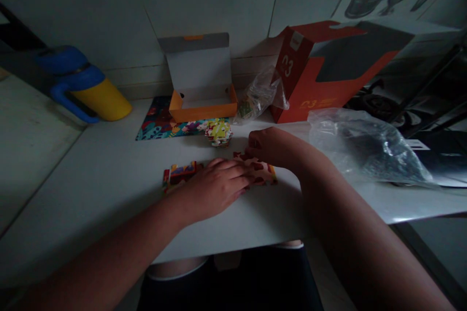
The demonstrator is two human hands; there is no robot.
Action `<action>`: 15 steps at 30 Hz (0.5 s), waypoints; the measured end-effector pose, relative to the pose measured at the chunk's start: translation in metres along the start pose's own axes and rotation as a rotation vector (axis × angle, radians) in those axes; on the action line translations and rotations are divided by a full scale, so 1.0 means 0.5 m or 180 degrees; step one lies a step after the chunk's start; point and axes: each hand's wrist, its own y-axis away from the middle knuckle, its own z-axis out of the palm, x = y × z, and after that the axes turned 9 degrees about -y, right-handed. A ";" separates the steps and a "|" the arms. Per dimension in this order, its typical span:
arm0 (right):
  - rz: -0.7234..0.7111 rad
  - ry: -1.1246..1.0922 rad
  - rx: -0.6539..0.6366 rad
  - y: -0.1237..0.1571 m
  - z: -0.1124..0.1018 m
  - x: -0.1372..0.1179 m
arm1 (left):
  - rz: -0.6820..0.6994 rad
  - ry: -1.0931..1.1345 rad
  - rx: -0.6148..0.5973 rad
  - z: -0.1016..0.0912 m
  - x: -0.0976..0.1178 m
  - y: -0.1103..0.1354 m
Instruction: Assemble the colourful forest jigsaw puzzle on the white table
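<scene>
A partly joined jigsaw puzzle lies on the white table, its pink and dark-red section (263,173) to the right and a red, yellow and purple section (182,170) to the left. My left hand (224,182) rests flat across the middle of it, fingers stretched out, covering the part between. Along the upper edge of the right section, my right hand (272,146) has its fingers curled together; whatever they hold, if anything, is hidden. Just beyond the hands sits a small heap of puzzle pieces (219,131).
Behind the heap stands an open orange box (204,111) on a colourful printed sheet (156,119). A plastic bag (253,99) leans by a large red-orange box (302,70). More clear plastic (368,143) lies at right. A blue and yellow jug (100,97) is at left.
</scene>
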 end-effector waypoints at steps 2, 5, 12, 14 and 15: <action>0.0000 0.0032 0.0011 -0.001 0.001 0.001 | -0.0014 0.0029 0.0011 0.000 0.003 0.000; -0.0005 0.0028 0.0160 -0.003 0.003 0.005 | 0.0007 0.0111 0.0216 -0.005 0.000 0.003; -0.0570 -0.0912 0.1434 -0.015 0.023 -0.004 | -0.1169 0.0013 0.1690 -0.048 -0.048 0.020; -0.0811 -0.1165 0.1670 -0.022 0.035 -0.010 | -0.1551 -0.0069 0.1835 -0.051 -0.067 0.025; -0.0886 -0.1250 0.1724 -0.025 0.041 -0.013 | -0.1692 -0.0090 0.1842 -0.049 -0.077 0.027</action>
